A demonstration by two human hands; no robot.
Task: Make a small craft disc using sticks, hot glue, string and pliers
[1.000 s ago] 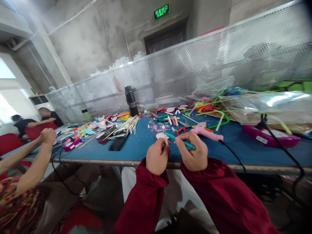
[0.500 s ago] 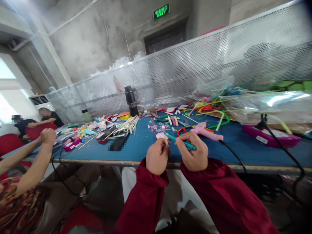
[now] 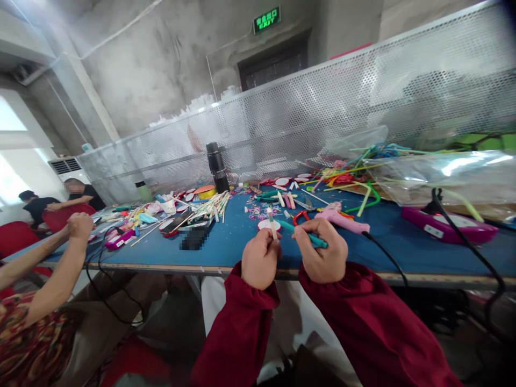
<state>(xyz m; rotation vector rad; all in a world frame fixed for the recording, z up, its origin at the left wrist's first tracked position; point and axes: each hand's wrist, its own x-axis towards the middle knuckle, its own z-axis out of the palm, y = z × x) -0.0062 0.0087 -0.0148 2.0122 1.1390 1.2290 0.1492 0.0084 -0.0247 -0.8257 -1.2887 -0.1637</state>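
Note:
My left hand (image 3: pixel 260 263) is closed around a short, pale, flat stick (image 3: pixel 272 224), whose upper end stands up above the fingers. My right hand (image 3: pixel 325 255) grips a teal marker (image 3: pixel 321 242) in a pen hold, its tip pointing left toward the stick with a small gap between them. Behind the stick, a white disc with a red rim (image 3: pixel 264 224) lies on the blue table (image 3: pixel 237 252). Just beyond my right hand are a pink glue gun (image 3: pixel 350 221) and red-handled scissors (image 3: pixel 299 217). Markings on the stick are too small to make out.
Bundled sticks (image 3: pixel 213 207), a black thermos (image 3: pixel 217 166) and craft bits crowd the left and back. Purple devices (image 3: pixel 451 228) with black cables stand at both sides. Clear plastic bags (image 3: pixel 447 177) lie back right, before a perforated metal screen (image 3: pixel 282 129). A co-worker's forearms (image 3: pixel 60 269) rest at left.
My right hand has shifted slightly right, taking the teal marker's tip away from the stick. The stick shows more clearly now, and my left hand has barely moved.

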